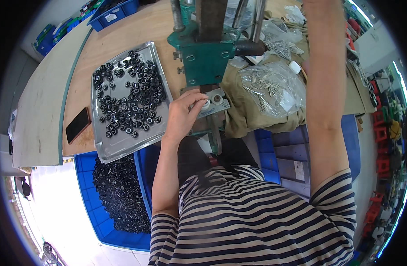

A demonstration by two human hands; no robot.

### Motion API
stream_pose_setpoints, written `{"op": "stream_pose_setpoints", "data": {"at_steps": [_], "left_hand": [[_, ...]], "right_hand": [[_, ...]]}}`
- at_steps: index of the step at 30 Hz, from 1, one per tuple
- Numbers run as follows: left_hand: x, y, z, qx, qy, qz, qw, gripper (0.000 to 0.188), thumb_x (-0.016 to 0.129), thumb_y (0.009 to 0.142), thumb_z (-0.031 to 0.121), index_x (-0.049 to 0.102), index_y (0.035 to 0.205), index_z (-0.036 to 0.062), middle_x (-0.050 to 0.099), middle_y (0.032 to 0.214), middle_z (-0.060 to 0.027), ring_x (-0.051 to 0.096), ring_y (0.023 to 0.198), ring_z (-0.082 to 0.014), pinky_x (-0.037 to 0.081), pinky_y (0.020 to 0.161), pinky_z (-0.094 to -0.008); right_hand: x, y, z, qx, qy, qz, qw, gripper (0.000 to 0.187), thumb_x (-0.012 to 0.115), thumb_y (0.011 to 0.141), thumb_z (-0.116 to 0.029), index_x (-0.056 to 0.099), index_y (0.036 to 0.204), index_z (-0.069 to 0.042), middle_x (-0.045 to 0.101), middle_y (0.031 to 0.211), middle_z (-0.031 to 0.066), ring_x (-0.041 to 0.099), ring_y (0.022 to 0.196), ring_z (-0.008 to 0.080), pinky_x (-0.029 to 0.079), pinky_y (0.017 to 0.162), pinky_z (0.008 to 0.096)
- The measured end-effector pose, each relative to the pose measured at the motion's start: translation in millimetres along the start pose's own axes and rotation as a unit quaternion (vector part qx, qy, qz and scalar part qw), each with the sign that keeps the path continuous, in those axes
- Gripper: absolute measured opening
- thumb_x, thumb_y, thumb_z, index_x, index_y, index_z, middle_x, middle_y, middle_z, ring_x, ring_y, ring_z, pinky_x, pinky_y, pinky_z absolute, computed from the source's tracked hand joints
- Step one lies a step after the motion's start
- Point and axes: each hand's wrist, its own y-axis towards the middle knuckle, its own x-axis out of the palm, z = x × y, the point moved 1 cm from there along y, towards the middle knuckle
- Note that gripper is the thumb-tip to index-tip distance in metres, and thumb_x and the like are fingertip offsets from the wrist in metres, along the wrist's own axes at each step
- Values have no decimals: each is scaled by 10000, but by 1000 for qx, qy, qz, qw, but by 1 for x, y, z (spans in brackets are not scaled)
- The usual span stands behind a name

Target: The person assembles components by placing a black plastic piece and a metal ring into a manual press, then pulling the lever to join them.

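Note:
My left hand [184, 113] is at the base of a green bench press [206, 55]. Its thumb and fingertips are pinched together at a small white round piece [206, 105], and the fingers partly cover it. This piece sits on a metal fixture plate [222, 105]. Beside it on the plate is a second round seat with a dark centre [217, 98]. My right arm is stretched up and away past the press on the right. The hand at its end lies beyond the upper edge of the view.
Left of the press, a metal tray [101, 152] holds many black round parts. A phone [78, 125] lies beside it. Below stands a blue bin [86, 190] of small dark pieces. Clear bags of metal pins [272, 86] rest on brown cloth [243, 122] at right.

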Motion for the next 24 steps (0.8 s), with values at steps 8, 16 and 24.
{"op": "stream_pose_setpoints", "data": {"at_steps": [8, 16, 24], "left_hand": [[-116, -101, -1, -74, 58, 176, 980, 126, 620, 810, -4, 645, 933, -18, 643, 942, -93, 597, 887, -152, 461, 830, -251], [-203, -209, -3, -325, 434, 270, 796, 192, 616, 839, 97, 630, 975, -38, 639, 874, -93, 566, 777, -113, 461, 693, -242], [-142, -80, -21, -154, 251, 131, 947, 193, 589, 845, 97, 621, 1003, -11, 639, 950, -95, 599, 786, -186, 468, 710, -271]], "right_hand": [[-42, -204, 72, 515, -450, -88, 724, 188, 574, 824, -135, 593, 962, -8, 627, 820, 124, 611, 759, 248, 459, 686, 368], [-46, -297, 53, 395, -580, -209, 681, 170, 620, 746, -155, 560, 837, -24, 611, 790, 180, 576, 757, 382, 443, 663, 448], [-28, -294, 58, 469, -532, -150, 689, 134, 653, 731, -132, 584, 780, -28, 619, 739, 157, 596, 768, 356, 453, 655, 443]]}}
